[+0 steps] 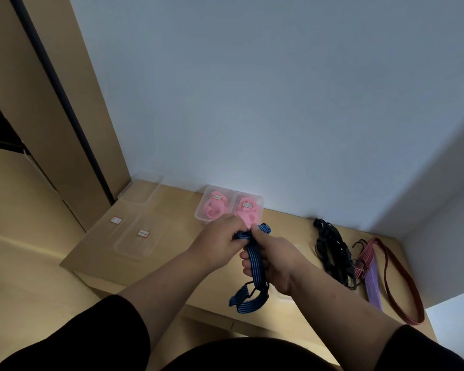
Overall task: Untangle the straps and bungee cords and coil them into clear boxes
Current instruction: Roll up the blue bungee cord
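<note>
A flat blue bungee cord with dark stripes hangs folded above the wooden table. My right hand grips its middle lengths, and my left hand pinches the upper end beside it. Loops of the cord and a dark hook dangle below my right hand. Two clear boxes near the wall hold coiled pink straps. An empty clear box with a red-edged label lies to the left. A black cord tangle lies to the right.
A red striped cord, a purple strap and a long dark red band lie at the right end by the wall. Another clear box and a flat lid sit at the back left. A tall wooden cabinet stands left.
</note>
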The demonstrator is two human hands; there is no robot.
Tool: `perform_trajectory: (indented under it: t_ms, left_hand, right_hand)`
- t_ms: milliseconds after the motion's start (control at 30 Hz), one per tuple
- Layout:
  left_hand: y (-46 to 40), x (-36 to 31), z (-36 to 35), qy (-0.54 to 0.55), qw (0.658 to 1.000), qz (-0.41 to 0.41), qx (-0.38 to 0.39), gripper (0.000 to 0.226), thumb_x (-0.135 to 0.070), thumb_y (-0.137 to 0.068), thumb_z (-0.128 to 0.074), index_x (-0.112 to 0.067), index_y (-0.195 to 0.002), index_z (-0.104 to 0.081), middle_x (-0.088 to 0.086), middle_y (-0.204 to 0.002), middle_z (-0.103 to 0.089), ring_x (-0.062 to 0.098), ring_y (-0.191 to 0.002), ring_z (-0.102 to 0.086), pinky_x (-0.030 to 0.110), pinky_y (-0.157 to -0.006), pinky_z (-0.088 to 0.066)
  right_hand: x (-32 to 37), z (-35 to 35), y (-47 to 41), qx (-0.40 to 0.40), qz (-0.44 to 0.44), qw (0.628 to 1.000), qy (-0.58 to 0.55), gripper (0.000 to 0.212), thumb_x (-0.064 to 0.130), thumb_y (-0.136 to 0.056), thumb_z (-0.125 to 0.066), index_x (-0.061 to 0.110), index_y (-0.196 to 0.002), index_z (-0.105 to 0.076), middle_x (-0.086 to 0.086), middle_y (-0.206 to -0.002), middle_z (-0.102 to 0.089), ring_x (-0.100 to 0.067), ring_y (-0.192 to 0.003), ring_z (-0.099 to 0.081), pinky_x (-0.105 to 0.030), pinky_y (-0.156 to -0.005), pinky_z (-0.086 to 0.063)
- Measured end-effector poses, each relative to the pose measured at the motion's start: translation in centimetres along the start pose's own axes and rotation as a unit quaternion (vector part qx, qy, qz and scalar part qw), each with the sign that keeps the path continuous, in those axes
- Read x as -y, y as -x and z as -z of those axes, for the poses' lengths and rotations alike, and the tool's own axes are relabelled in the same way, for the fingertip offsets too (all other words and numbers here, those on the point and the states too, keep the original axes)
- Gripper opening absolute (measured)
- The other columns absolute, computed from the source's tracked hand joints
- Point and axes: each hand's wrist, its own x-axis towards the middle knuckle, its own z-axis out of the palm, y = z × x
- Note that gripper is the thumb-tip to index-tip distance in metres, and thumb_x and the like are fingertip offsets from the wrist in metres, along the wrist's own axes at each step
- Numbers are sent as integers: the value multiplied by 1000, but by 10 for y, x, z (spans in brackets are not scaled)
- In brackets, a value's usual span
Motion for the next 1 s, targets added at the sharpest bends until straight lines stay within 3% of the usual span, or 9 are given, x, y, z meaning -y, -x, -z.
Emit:
perform_trajectory:
  t_ms: [133, 233, 300, 367, 467, 667, 800, 900, 1000]
  left_hand:
    - [3, 3, -3, 13, 999, -31, 9, 13, -13, -88, -72, -11, -100, -69, -12, -90, -54, 2, -82, -52, 23, -74, -42]
    - [7, 4, -5, 124, 991, 38, 27, 19, -22, -85, -73, -18, -103, -67, -5, -97, -65, 12, -87, -63, 32, -79, -54]
    - [10, 3, -5, 245, 961, 124, 38, 28, -34, -85, -70, -19, -108, -64, 1, -102, -67, 20, -84, -67, 36, -76, -59]
    - [11, 3, -5, 369, 904, 209, 55, 33, -39, -92, -66, -12, -110, -64, 7, -99, -66, 23, -73, -65, 38, -68, -58]
    - [10, 6, -2, 432, 863, 249, 82, 21, -24, -97, -66, -5, -106, -70, 6, -90, -67, 17, -68, -61, 35, -64, -55]
    - [9, 2, -1, 372, 900, 203, 97, 20, -7, -95, -64, -13, -110, -74, 3, -91, -73, 21, -84, -68, 36, -79, -59]
    - [7, -5, -3, 189, 966, 174, 24, 34, -13, -90, -70, -25, -122, -68, -1, -110, -71, 19, -93, -69, 39, -85, -59]
    - [5, -13, -3, 50, 996, 69, -9, 26, -12, -88, -69, -25, -111, -72, -9, -101, -66, 5, -88, -61, 20, -76, -47]
    - [7, -19, -4, 32, 999, 14, -5, 30, -3, -84, -65, -24, -103, -75, -19, -95, -55, -8, -85, -54, 4, -72, -36]
  right_hand:
    - [-1, 1, 1, -17, -7, 1000, -12, 54, 56, -98, -57, 5, -96, -73, -12, -74, -65, -24, -60, -62, -34, -62, -57]
    - [0, 1, 1, -20, 5, 1000, -2, 44, 44, -100, -57, 3, -95, -72, -11, -71, -63, -21, -57, -58, -32, -59, -54]
    - [4, 2, 1, -27, 16, 999, 11, 43, 42, -100, -58, 2, -93, -73, -11, -72, -66, -21, -57, -60, -33, -61, -55]
    - [6, 3, 1, -33, 21, 999, 29, 45, 43, -100, -58, 1, -93, -74, -11, -73, -69, -22, -59, -64, -34, -63, -57]
    - [3, 4, 2, -25, 20, 998, 55, 46, 42, -101, -58, 0, -96, -75, -11, -74, -71, -22, -62, -67, -33, -63, -58]
    - [-3, 5, 5, -13, 21, 998, 56, 40, 34, -103, -58, -4, -99, -70, -14, -75, -70, -25, -63, -67, -35, -64, -59]
    - [-4, 2, 8, -27, 6, 998, 59, 41, 33, -104, -56, -6, -107, -67, -14, -75, -71, -24, -62, -68, -33, -61, -58]
    - [-5, 0, 9, -22, -8, 999, 43, 44, 35, -105, -53, -6, -109, -67, -15, -78, -72, -24, -64, -69, -33, -62, -59]
    - [-6, -3, 10, 0, -16, 1000, 0, 50, 43, -105, -50, -3, -107, -68, -15, -80, -69, -25, -65, -67, -35, -66, -59]
